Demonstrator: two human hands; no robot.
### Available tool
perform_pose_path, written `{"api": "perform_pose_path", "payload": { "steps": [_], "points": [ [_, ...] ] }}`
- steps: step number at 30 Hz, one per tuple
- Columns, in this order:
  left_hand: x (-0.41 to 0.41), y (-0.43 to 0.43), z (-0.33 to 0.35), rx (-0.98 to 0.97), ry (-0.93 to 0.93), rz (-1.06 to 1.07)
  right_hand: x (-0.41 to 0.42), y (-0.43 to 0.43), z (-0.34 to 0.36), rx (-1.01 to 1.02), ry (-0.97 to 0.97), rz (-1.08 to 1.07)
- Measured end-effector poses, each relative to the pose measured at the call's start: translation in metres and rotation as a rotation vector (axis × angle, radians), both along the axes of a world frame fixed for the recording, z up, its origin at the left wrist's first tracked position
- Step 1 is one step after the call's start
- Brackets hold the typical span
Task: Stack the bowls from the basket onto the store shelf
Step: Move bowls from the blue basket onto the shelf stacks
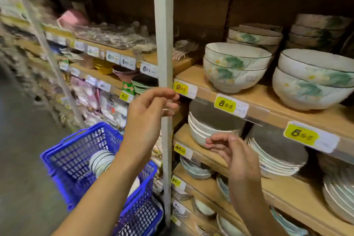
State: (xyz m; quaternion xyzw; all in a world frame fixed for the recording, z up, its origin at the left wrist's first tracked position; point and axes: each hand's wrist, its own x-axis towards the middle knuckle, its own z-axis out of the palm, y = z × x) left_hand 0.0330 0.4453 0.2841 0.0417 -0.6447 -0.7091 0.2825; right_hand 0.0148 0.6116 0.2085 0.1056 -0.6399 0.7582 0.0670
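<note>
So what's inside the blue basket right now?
A stack of pale bowls with dark rims sits in the blue basket. The left forearm crosses it and covers much of the inside, so how many remain cannot be seen.

Dim warm indoor light, left side motion-blurred, edges bowed, shelf recesses shadowed

we see glossy glazed ceramic on the floral bowls (237, 67) and on the plain white bowls (203, 130). the shelf boards (264, 99) look like matt raw wood, the upright post (163, 44) like matt painted metal. the blue basket (80, 151) is shiny plastic mesh. the price tags (230, 104) are paper in clear smooth sleeves.
</note>
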Motion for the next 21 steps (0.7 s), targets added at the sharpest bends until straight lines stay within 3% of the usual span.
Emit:
{"api": "perform_pose_path", "payload": {
  "steps": [13,21],
  "points": [
    [0.097,-0.219,-0.119,-0.096,-0.508,0.058,0.036,-0.194,-0.108,0.26,-0.443,0.167],
    [0.107,-0.288,-0.188,-0.157,-0.785,-0.02,0.061,-0.26,-0.167,0.386,-0.716,0.179]
  ]
}}
